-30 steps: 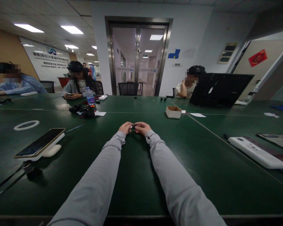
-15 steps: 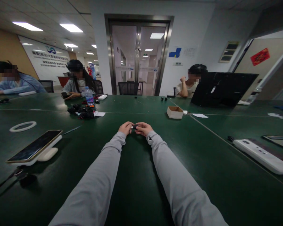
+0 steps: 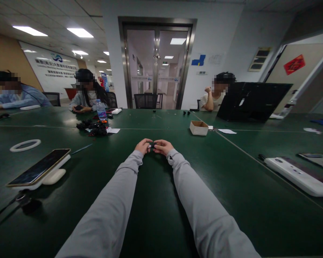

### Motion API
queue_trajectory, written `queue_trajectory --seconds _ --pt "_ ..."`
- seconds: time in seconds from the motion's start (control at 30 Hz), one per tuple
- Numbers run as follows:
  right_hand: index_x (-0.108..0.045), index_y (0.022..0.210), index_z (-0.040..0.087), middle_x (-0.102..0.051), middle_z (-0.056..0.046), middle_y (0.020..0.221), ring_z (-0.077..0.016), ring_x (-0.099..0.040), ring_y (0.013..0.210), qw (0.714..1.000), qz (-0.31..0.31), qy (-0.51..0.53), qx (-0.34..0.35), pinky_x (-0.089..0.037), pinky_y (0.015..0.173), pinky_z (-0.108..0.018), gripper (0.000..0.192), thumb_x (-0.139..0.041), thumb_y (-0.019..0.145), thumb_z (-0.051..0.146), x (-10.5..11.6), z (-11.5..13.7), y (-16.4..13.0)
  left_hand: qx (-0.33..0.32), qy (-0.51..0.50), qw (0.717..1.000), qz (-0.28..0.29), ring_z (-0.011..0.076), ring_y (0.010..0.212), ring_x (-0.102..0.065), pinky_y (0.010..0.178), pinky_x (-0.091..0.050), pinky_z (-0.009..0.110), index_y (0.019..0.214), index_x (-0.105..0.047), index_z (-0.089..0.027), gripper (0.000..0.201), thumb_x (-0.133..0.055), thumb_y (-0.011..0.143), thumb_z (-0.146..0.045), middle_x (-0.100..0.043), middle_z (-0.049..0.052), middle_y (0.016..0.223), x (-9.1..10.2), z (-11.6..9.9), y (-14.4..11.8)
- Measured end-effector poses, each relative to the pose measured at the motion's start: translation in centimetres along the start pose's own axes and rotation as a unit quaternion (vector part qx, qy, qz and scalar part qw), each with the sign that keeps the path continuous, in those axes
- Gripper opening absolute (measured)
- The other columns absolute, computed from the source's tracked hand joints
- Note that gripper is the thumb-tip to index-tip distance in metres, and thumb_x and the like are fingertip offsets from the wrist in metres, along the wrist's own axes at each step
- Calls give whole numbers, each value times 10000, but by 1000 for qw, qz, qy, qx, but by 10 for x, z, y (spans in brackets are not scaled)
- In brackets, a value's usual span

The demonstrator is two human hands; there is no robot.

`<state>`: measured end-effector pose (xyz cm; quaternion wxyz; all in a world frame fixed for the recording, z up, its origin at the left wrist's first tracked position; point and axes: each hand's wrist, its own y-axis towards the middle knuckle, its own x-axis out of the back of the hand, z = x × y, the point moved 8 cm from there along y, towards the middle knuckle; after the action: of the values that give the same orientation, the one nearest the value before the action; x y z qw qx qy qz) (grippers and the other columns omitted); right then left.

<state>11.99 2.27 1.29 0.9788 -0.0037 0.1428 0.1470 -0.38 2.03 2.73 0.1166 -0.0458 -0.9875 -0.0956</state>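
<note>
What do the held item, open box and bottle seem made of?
Held item: perhaps metal and black plastic, from its shiny silvery part and dark part; too small for certainty.
Open box: likely cardboard, matte, pale outside, brownish inside.
Bottle: probably clear, glossy plastic, since it looks see-through.

A white ring (image 3: 16, 150) lies near a phone (image 3: 40, 167), an open box (image 3: 199, 130) near a black monitor (image 3: 254, 104).

Free tabletop (image 3: 220, 165) beside the right hand (image 3: 163, 147), box (image 3: 198, 130) beyond
</note>
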Motion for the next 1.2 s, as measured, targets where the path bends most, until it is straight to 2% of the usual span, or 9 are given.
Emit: queue_trajectory --seconds 0.17,0.3,0.4,0.53,0.67,0.8,0.93,1.1,1.2 --pt "-593 837 153 -611 -1 686 -126 -633 568 1000 2 -2 0 -539 502 -201 267 -703 610 63 0 0 0 -1 -5 1000 -4 56 369 -387 384 -293 176 940 -565 -170 264 -450 710 -226 -501 -42 519 0 -2 -2" --pt "-589 847 151 -608 3 685 -124 -634 575 1000 6 -3 -1 -539 506 -198 275 -702 612 64 0 -1 0 0 -4 1000 7 62 355 -368 378 -284 178 897 -573 -146 250 -421 743 -271 -448 -49 450 -2 -4 -4" --pt "-582 854 152 -605 6 688 -121 -633 578 1000 5 -1 -4 -540 513 -203 281 -698 615 59 0 -1 0 -20 2 1000 14 56 375 -396 394 -306 175 905 -568 -145 244 -483 694 -236 -502 -43 509 -2 -6 -3" --pt "-578 848 146 -610 -1 693 -126 -633 571 1000 5 -4 -4 -537 503 -202 265 -677 628 37 0 0 -1 -2 8 1000 18 67 357 -387 390 -304 180 895 -571 -138 265 -403 750 -283 -462 -45 435 -3 -1 -2" --pt "-580 844 152 -606 5 690 -122 -633 564 1000 3 -3 -3 -536 497 -193 262 -670 631 29 -1 0 -1 -1 13 1000 6 57 384 -411 400 -312 174 936 -568 -156 280 -457 685 -209 -515 -42 527 -1 -1 -1" --pt "-586 843 150 -603 3 696 -122 -634 570 1000 6 -11 -2 -539 506 -194 259 -672 630 31 -1 0 -1 5 18 1000 17 66 369 -385 398 -309 180 886 -583 -144 270 -386 730 -241 -468 -43 455 -3 1 -1" --pt "-586 850 151 -601 1 706 -119 -634 577 1000 8 -8 -1 -537 501 -185 264 -674 630 33 0 -1 0 4 22 1000 9 60 388 -406 407 -317 178 932 -573 -162 284 -450 685 -230 -510 -44 522 -1 0 -2" --pt "-586 853 150 -603 -1 707 -121 -636 581 1000 5 -9 1 -541 509 -190 257 -669 637 37 1 -1 0 6 17 1000 15 65 367 -394 401 -312 181 887 -584 -147 268 -404 732 -272 -483 -41 463 -2 0 -2" --pt "-584 854 149 -605 0 697 -119 -634 579 1000 8 -9 0 -541 511 -192 264 -675 633 38 0 0 0 4 14 1000 9 57 371 -404 399 -316 174 951 -563 -158 290 -440 694 -213 -519 -44 517 -1 1 -1"
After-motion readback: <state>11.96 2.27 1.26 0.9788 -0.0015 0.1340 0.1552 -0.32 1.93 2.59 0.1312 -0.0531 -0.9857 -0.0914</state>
